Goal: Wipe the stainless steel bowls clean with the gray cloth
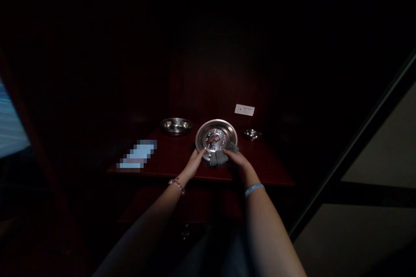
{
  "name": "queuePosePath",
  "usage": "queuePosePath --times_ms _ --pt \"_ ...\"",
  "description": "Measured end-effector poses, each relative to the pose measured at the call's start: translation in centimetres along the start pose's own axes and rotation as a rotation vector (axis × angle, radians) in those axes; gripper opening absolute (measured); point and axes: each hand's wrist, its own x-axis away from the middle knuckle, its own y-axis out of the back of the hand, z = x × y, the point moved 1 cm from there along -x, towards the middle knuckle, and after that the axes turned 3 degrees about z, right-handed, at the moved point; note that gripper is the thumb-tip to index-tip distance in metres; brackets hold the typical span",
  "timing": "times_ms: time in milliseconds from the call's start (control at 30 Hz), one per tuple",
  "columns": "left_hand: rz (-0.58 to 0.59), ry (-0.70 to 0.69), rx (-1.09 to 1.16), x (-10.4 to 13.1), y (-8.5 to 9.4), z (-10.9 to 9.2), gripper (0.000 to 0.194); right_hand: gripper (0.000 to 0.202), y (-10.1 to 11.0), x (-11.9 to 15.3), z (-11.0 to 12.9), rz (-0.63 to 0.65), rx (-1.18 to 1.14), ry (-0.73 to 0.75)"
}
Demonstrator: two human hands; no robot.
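Note:
A round metal plate (222, 127) with a red and black label at its middle is tilted up towards me above the shelf. My left hand (194, 163) grips its lower left rim, thumb on the inner face. At the lower right rim, my right hand (236, 156) pinches the plate together with a grey cloth (218, 159). The cloth lies along the bottom of the plate, between the two hands. The fingers behind the plate are hidden.
On the dark red shelf (175, 163) stand a metal bowl (176, 127) at the back left and a smaller metal bowl (251, 134) at the right. A pixelated bright item (137, 156) lies front left. A white socket plate (245, 110) is on the back wall.

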Motion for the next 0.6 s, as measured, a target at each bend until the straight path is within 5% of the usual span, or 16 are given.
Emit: queuePosePath --times_ms 367,600 --pt "0.116 -0.100 -0.204 0.1 0.2 0.1 0.063 0.035 0.8 -2.1 -2.4 -0.075 -0.018 -0.078" --pt "0.203 -0.080 -0.140 0.4 -0.6 -0.5 0.064 0.042 1.1 -2.9 -2.9 -0.068 0.016 -0.040"
